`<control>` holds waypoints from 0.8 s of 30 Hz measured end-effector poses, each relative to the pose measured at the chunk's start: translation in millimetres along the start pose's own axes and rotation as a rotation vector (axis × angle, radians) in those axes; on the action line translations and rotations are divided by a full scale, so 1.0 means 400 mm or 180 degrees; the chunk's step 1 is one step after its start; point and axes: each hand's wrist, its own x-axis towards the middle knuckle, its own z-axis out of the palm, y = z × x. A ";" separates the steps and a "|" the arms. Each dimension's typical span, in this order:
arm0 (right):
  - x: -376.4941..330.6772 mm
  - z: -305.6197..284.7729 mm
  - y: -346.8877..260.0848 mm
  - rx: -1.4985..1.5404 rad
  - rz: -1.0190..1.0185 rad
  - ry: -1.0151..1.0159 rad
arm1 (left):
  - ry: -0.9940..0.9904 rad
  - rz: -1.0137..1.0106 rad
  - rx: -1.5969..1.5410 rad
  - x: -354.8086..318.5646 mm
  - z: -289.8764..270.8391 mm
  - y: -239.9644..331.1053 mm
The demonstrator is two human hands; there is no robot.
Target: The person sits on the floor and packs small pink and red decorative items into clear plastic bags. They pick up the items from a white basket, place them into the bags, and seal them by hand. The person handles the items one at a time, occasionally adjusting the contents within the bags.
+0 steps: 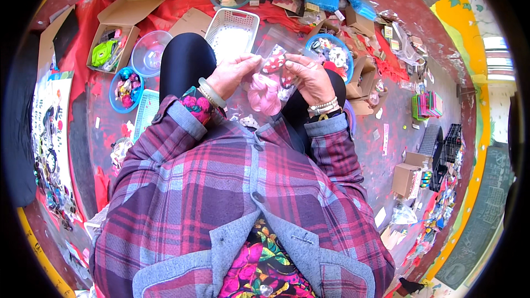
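A clear plastic bag is held up between my hands, above my lap. Inside or behind its film show a pink twisted fabric piece and a red fabric piece with white patches; which side of the film they lie on I cannot tell. My left hand pinches the bag's left side between thumb and fingers. At the other side, my right hand pinches the bag next to the red fabric, fingers closed.
Beyond my knees stands a white plastic basket. To the left are a clear round basin, a blue bowl of hair accessories and a cardboard box. On the right are a blue-rimmed basin with small items and open cardboard boxes.
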 end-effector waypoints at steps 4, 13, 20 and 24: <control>0.009 -0.013 -0.004 0.0494 -0.0126 0.0391 | -0.0152 -0.0370 -0.0606 0.012 -0.024 0.009; 0.034 -0.079 -0.003 0.1949 -0.0733 0.1189 | -0.0566 -0.0363 -0.1165 0.008 -0.025 0.014; 0.018 -0.006 0.009 0.1908 -0.0897 0.0773 | -0.0383 -0.0177 -0.0939 -0.002 0.054 0.004; -0.006 0.042 0.014 0.1892 -0.0838 0.0628 | -0.0275 -0.0058 -0.1400 -0.008 0.045 0.013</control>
